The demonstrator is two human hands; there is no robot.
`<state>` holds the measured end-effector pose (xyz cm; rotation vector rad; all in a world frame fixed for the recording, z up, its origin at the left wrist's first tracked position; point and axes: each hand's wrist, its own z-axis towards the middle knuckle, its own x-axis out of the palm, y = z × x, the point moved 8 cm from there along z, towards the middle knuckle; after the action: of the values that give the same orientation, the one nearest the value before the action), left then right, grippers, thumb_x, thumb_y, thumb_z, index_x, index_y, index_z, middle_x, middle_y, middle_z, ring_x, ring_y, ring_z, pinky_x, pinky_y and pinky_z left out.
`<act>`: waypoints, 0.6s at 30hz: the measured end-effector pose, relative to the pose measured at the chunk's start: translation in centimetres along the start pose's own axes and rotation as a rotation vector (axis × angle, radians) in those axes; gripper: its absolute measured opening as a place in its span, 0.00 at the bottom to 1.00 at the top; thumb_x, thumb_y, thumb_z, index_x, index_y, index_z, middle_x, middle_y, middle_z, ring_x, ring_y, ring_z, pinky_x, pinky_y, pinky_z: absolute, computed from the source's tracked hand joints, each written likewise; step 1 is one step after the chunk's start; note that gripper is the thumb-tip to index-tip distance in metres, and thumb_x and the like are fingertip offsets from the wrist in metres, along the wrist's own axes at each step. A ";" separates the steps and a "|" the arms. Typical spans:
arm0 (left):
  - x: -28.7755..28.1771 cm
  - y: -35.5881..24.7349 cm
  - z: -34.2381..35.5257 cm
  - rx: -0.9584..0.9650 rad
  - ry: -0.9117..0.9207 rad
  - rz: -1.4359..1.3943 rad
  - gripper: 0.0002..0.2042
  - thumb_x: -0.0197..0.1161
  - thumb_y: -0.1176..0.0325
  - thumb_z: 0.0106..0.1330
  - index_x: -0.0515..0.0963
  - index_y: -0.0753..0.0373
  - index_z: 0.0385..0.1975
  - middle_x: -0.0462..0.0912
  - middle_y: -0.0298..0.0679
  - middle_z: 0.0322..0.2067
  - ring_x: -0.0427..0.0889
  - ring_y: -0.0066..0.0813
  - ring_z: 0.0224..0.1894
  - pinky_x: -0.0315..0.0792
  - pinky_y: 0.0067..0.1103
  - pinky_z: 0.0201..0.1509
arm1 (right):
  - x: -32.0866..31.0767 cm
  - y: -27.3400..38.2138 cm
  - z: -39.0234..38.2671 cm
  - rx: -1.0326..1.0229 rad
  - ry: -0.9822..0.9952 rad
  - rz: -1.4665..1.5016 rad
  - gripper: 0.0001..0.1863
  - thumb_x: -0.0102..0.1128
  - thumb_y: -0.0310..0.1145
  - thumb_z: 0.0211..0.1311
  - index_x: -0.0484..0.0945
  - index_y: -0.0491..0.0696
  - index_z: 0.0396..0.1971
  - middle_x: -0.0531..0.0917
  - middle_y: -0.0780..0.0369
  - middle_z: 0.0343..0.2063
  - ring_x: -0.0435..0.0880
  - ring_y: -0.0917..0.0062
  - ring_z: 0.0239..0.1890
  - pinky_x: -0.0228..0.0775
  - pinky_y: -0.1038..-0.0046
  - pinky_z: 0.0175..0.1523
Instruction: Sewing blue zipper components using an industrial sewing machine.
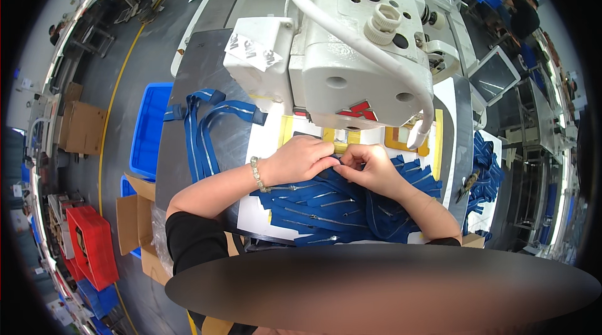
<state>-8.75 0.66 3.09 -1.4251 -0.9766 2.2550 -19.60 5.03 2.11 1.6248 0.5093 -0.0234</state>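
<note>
My left hand (301, 158), with a beaded bracelet on the wrist, and my right hand (371, 171) meet in front of the sewing machine head. Both are closed, fingertips pinching what looks like the end of a blue zipper, mostly hidden by the fingers. Under and around them spreads a pile of blue zippers (313, 211) with pale teeth, lying on a white sheet. The white industrial sewing machine (360, 78) rises just beyond my hands. Below it a yellow-edged plate (342, 139) shows partly behind my fingers.
A long blue zipper strip (199, 141) loops over the table's left side. More blue zippers (486, 175) lie at the right. A blue bin (149, 131), a cardboard box (137, 219) and a red crate (92, 247) stand to the left. A screen (495, 76) is at the right.
</note>
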 end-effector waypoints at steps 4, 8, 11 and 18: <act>0.0 -0.2 0.1 0.002 0.023 -0.039 0.14 0.57 0.62 0.66 0.68 0.62 0.23 0.73 0.44 0.18 0.75 0.45 0.25 0.66 0.34 0.30 | -0.2 0.9 0.0 -0.074 -0.002 -0.106 0.09 0.64 0.30 0.61 0.75 0.43 0.25 0.76 0.69 0.17 0.70 0.90 0.18 0.61 0.84 0.23; -0.6 0.8 0.6 -0.129 0.009 -0.246 0.16 0.61 0.64 0.65 0.66 0.64 0.20 0.66 0.42 0.15 0.66 0.37 0.18 0.61 0.28 0.25 | 0.3 -1.6 0.0 0.108 0.011 0.379 0.09 0.64 0.29 0.61 0.74 0.44 0.25 0.77 0.68 0.18 0.73 0.90 0.19 0.62 0.86 0.23; 0.1 1.6 0.4 -0.197 0.076 -0.308 0.17 0.61 0.62 0.66 0.66 0.65 0.20 0.64 0.41 0.14 0.61 0.28 0.18 0.58 0.24 0.23 | 0.5 -2.4 0.2 0.108 -0.025 0.520 0.09 0.64 0.29 0.61 0.73 0.44 0.26 0.78 0.67 0.19 0.74 0.90 0.20 0.64 0.87 0.23; 0.2 1.6 0.4 -0.233 0.071 -0.305 0.20 0.59 0.58 0.67 0.66 0.65 0.18 0.68 0.47 0.13 0.67 0.44 0.17 0.59 0.31 0.24 | 0.8 -2.6 0.3 0.081 -0.084 0.579 0.08 0.62 0.28 0.62 0.73 0.44 0.26 0.79 0.66 0.19 0.74 0.90 0.18 0.64 0.88 0.23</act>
<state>-9.02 -0.51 1.95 -1.3279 -1.3657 1.9092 -19.72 5.10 -0.63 1.7904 -0.0399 0.3212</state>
